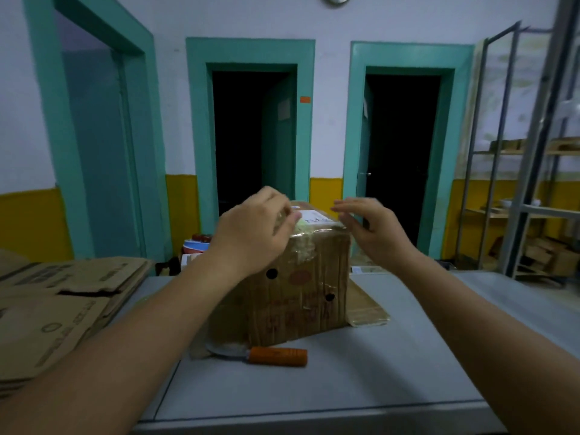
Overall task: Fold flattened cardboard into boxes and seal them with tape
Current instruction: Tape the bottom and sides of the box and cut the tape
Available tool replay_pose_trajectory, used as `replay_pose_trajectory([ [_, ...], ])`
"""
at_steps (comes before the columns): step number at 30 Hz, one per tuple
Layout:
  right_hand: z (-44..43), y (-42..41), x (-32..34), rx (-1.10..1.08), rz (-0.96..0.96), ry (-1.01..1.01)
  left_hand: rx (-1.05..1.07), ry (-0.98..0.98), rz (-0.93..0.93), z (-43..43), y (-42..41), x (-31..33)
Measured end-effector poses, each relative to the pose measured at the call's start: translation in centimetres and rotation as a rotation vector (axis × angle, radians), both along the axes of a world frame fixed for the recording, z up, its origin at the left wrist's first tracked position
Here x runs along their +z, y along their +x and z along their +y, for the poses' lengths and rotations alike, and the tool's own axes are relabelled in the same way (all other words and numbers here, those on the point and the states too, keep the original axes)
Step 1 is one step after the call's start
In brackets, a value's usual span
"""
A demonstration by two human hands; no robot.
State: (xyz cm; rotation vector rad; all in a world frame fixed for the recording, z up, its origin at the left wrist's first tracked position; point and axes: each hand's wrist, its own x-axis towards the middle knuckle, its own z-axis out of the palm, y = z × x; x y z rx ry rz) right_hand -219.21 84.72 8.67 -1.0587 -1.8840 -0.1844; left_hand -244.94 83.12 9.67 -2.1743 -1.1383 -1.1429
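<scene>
A brown cardboard box (292,296) stands upright on the grey table (345,381), with clear tape over its top edge and a white label on top. My left hand (254,230) lies over the box's top left corner, fingers curled down onto the taped edge. My right hand (370,227) hovers just off the top right corner, fingers spread and relaxed, holding nothing. A knife with an orange handle (277,356) lies on the table against the front of the box.
A stack of flattened cardboard (62,306) lies at the left of the table. A flat cardboard piece (367,309) sticks out under the box's right side. Metal shelving (527,189) stands at the right; two dark doorways lie behind.
</scene>
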Motion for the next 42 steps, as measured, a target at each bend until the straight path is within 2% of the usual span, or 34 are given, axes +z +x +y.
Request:
replay_pose_trajectory([
  [2, 0.6, 0.4, 0.1, 0.090, 0.041, -0.255, 0.018, -0.105, 0.133, 0.8, 0.7, -0.2],
  [4, 0.7, 0.6, -0.5, 0.156, 0.133, -0.330, 0.030, -0.133, 0.206, 1.3, 0.6, -1.1],
  [10, 1.3, 1.1, -3.1, 0.273, 0.238, -0.203, -0.008, 0.081, 0.308, 2.3, -0.7, -2.0],
  [17, 1.7, 0.3, -4.9, 0.273, 0.303, 0.013, -0.034, 0.073, 0.237, 2.2, -0.2, -2.7],
  [21, 1.4, -0.3, -5.4, 0.311, 0.385, -0.069, -0.020, 0.045, 0.209, 2.2, -0.4, -2.8],
  [24, 0.5, -0.1, -5.5, 0.371, 0.464, -0.223, -0.182, -0.031, -0.015, 2.1, -1.0, -3.6],
  [27, 0.0, 0.2, -5.4, 0.469, 0.690, -0.375, -0.254, -0.161, -0.383, 1.6, -1.6, -5.5],
  [29, -0.1, 0.0, -5.1, 0.549, 0.838, -0.450, -0.262, -0.264, -0.511, 1.1, -1.5, -6.5],
  [32, -0.3, -0.4, -4.9, 0.674, 1.040, -0.543, -0.319, -0.373, -0.578, 0.9, -1.4, -6.8],
  [36, -0.2, -0.5, -5.1, 0.702, 1.085, -0.547, -0.389, -0.408, -0.659, 1.5, -1.6, -6.9],
  [38, -0.2, -0.3, -5.2, 0.673, 1.064, -0.506, -0.391, -0.417, -0.669, 2.1, -1.8, -6.8],
  [42, -0.1, -0.1, -5.5, 0.442, 0.888, -0.288, -0.418, -0.440, -0.652, 3.6, -2.3, -6.2],
])
